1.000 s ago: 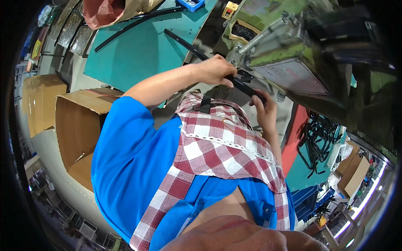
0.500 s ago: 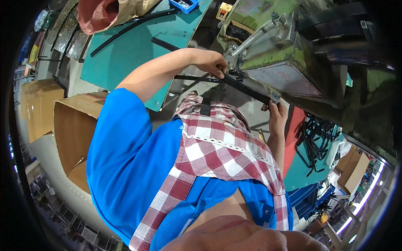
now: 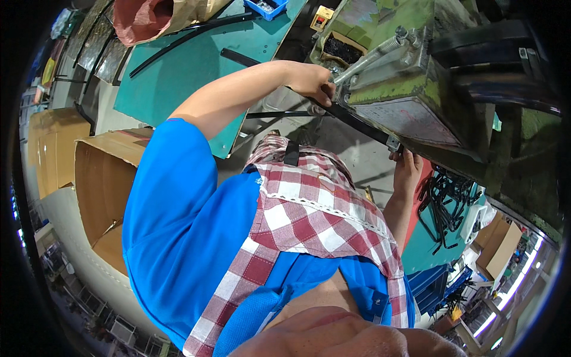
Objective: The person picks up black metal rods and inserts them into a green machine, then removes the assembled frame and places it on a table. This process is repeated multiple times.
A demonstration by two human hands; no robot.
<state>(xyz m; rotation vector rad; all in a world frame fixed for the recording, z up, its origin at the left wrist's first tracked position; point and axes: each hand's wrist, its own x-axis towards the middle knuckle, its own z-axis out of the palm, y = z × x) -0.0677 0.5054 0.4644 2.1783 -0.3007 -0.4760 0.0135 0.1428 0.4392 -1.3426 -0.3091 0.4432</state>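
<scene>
A black metal bar [image 3: 364, 127] slants across in front of the green machine [image 3: 410, 116]. My left hand [image 3: 310, 82] is closed around its upper left end, right against the machine's fittings; the fingertips are partly hidden. At the lower right end my right hand [image 3: 408, 169] grips the bar from below, fingers bent. Just above those fingers sits a small grey metal bracket [image 3: 392, 142] on the bar. A rod with a coiled spring [image 3: 383, 49] rises beside my left hand.
A teal table [image 3: 178, 89] at left carries long black strips and a blue tray [image 3: 267, 8]. An open carton [image 3: 110, 196] stands by my left elbow. Black bent parts [image 3: 443, 205] lie heaped at right. Small dark pieces fill a box [image 3: 344, 49] on the machine.
Both hands have shifted slightly right with the bar, bringing it closer to the machine. My left hand has turned and its fingers curl more tightly; my right hand has dropped a little.
</scene>
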